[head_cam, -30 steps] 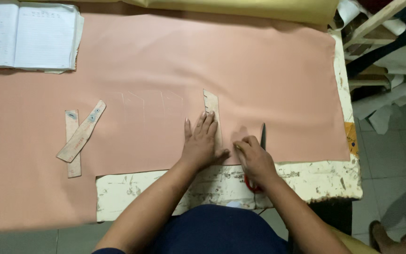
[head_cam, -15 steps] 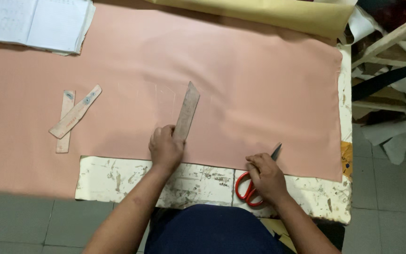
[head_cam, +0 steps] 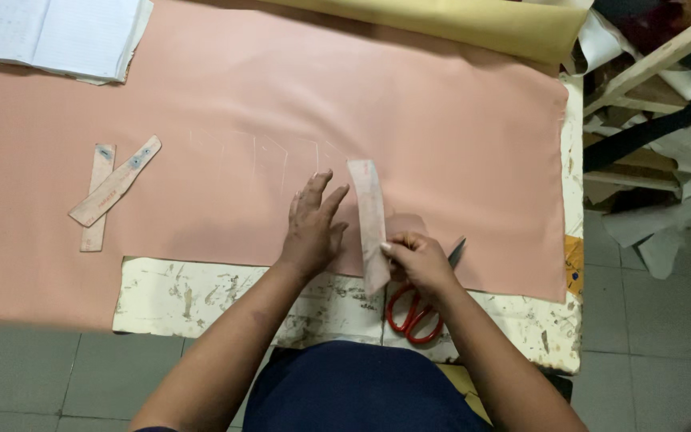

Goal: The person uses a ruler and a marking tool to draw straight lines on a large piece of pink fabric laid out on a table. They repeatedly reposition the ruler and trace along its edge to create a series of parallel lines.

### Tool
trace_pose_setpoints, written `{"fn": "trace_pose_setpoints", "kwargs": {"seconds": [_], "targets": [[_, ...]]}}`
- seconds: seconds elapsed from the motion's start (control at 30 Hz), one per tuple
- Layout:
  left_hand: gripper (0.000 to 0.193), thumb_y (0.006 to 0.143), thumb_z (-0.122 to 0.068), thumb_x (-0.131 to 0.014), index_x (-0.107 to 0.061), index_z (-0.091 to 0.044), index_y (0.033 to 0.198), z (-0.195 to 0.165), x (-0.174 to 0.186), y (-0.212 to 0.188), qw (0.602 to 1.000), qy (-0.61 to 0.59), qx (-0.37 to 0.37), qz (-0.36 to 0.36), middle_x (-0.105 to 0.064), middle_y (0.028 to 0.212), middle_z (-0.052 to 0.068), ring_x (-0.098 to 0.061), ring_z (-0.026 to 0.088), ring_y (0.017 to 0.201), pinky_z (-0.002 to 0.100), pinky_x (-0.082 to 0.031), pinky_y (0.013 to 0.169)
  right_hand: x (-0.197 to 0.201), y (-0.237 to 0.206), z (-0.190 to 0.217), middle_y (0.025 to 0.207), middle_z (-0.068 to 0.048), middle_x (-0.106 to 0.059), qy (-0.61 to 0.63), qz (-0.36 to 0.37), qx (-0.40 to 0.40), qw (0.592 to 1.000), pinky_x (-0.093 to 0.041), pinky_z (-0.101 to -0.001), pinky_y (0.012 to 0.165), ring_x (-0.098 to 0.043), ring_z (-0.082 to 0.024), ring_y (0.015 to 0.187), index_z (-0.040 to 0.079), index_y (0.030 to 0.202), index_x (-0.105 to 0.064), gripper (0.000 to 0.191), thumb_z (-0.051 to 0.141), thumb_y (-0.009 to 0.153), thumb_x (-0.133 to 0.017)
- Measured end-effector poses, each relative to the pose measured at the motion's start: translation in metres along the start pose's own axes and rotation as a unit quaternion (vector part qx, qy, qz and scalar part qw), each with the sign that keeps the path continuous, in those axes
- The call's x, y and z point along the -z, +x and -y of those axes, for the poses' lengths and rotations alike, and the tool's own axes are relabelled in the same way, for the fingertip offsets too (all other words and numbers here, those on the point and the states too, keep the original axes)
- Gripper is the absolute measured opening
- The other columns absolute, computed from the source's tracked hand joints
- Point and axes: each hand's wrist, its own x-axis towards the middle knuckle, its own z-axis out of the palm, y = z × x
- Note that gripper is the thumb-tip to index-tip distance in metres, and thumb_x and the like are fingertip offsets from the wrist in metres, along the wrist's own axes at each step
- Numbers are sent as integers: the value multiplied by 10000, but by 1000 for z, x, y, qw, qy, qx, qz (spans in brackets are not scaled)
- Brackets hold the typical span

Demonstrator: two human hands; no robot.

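Salmon-pink fabric [head_cam: 409, 120] covers most of the worn, paint-chipped worktable [head_cam: 201, 300] in the head view, lying flat with faint chalk lines marked across its middle. On it, just ahead of the person, stands a narrow cardboard pattern strip [head_cam: 369, 220], its long axis running away from the body. The right hand [head_cam: 417, 260] pinches the strip's near end between thumb and fingers, closed on it, while the left hand [head_cam: 313, 228] lies open and flat on the cloth just beside the strip, fingers spread. Red-handled scissors [head_cam: 413, 312] rest on the table edge under the right wrist, untouched. Two more pattern strips [head_cam: 109, 192] lie crossed at the left, an open notebook [head_cam: 49, 36] at the far corner, and a yellow fabric roll [head_cam: 457, 24] along the back.

The strip looks light, thin and fairly stiff, likely to slide on smooth cloth, so a hold at one end with a flat palm pressing alongside seems apt.

Compared with half a second ago, the right hand has left the scissors and taken the strip, which now sits further right and more upright; the left hand has released it.
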Motion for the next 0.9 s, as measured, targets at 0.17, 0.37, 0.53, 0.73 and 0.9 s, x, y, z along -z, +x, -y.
{"fn": "trace_pose_setpoints", "kwargs": {"seconds": [0.17,0.37,0.53,0.73,0.9], "targets": [[562,784,-402,-820,-660,-347,1320,29,-1,2,989,5,46,144,-242,1669,129,-123,349,1571,561,-58,1236,-25,24,12,826,-41,-736,-93,-105,104,985,-557,-279,652,-679,-128,707,56,1050,-682,254,203,858,-758],[787,636,-467,-870,-613,-393,1376,18,10,4,976,5,54,211,-145,1696,120,-38,329,1580,508,-6,1245,-31,8,-4,1061,-74,-725,-253,-151,228,928,-566,-323,867,-730,-199,952,88,1251,-703,377,249,914,-757],[855,601,-439,-905,-587,-393,1393,9,20,8,971,2,47,236,-104,1706,109,-10,316,1578,488,-2,1250,-15,-5,2,1169,-104,-600,-346,-59,154,924,-515,-342,958,-648,-241,1063,180,1477,-542,716,257,813,-799],[855,604,-437,-917,-592,-380,1392,9,20,9,971,3,46,233,-90,1709,105,6,307,1585,479,5,1252,-20,-14,13,1188,-87,-576,-367,-53,101,923,-516,-343,978,-648,-233,1075,232,1504,-513,793,263,775,-823],[821,626,-462,-910,-603,-376,1383,10,19,8,973,2,37,228,-95,1702,114,7,312,1578,488,13,1247,-23,-16,20,1215,-68,-576,-361,-54,107,925,-511,-350,996,-637,-221,1111,224,1486,-517,788,286,768,-835]]}}
